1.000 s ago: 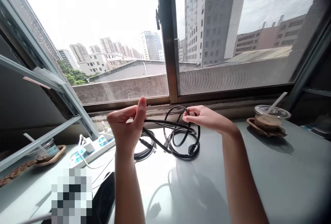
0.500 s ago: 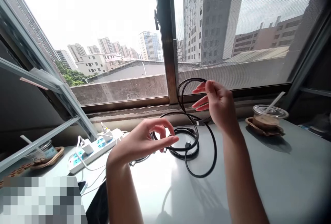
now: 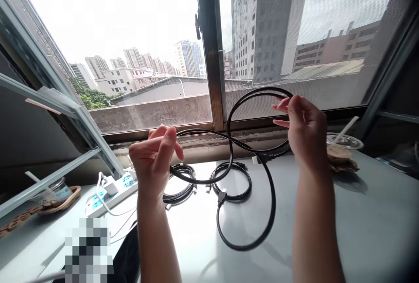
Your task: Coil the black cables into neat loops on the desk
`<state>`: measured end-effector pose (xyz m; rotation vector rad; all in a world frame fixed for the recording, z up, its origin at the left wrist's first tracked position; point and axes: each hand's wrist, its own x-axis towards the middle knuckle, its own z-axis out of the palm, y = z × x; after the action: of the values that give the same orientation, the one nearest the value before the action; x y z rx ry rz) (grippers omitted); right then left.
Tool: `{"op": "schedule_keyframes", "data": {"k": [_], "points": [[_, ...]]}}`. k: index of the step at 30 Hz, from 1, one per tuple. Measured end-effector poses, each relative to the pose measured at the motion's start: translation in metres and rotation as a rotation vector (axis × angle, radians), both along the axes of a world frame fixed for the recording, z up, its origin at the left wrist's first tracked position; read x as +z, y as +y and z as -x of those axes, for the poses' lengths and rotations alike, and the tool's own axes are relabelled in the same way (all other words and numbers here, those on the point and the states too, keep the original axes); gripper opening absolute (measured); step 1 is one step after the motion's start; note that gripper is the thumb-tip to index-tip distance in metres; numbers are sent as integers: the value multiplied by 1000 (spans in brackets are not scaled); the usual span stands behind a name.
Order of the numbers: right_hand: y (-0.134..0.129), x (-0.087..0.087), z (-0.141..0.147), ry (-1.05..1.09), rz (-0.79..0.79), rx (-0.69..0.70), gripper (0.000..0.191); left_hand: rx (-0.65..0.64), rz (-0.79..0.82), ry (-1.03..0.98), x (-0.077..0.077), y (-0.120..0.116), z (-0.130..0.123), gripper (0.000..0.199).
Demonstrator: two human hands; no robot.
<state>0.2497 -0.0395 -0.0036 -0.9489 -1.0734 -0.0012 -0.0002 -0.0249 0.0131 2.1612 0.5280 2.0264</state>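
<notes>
A black HDMI cable (image 3: 272, 204) hangs in loose loops between my hands above the table. My left hand (image 3: 153, 156) is closed around one side of it, fingers curled. On the other side, my right hand (image 3: 307, 132) pinches the top of a loop between thumb and index finger, its other fingers loosely extended. One plug (image 3: 222, 196) dangles at the end of the lower loop; the other plug (image 3: 266, 157) hangs near my right hand. Behind, two more black cables lie wound up: a left coil (image 3: 183, 195) and a right coil (image 3: 249, 185).
A white power strip (image 3: 122, 191) with chargers and white wires is at the left. Lidded drink cups stand in cardboard holders, one cup (image 3: 343, 145) at right and another cup (image 3: 60, 191) at far left. A metal frame (image 3: 88, 121) and the window (image 3: 214, 78) border the table.
My hands have moved apart, left hand leftward and up, right hand rightward. The left fingers have closed on the cable, and its loops are spread wider.
</notes>
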Motion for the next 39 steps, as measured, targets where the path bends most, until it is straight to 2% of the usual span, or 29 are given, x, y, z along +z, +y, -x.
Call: {"op": "schedule_keyframes", "data": {"k": [4,7,9,11,14,17,19,23,25,30,33,39], "points": [[-1,-1,-7,50,-18,38,39,21,-31,-159,0,7,12,44],[-7,3,-6,105,-69,41,39,23,1,-202,-1,11,22,43],[-13,6,-3,132,-93,67,37,-1,68,-127,-1,11,27,44],[-19,9,2,132,-95,156,35,-9,163,58,0,8,27,44],[-28,13,14,99,-66,300,31,71,219,344,1,1,12,37],[-34,16,31,81,-29,364,30,187,183,427,-1,-7,-17,21],[-37,19,42,71,-10,388,29,174,168,457,-4,-12,-36,14],[-44,21,56,49,-14,399,33,-28,181,619,-9,-19,-55,14],[-47,21,57,33,-32,398,34,-60,210,751,-11,-21,-58,17],[-46,20,52,-18,-48,411,31,72,257,881,-16,-19,-62,23],[-41,19,49,-77,-23,432,31,85,240,917,-18,-16,-64,20],[-30,18,38,-158,9,283,34,137,227,825,-16,-10,-60,25]]}}
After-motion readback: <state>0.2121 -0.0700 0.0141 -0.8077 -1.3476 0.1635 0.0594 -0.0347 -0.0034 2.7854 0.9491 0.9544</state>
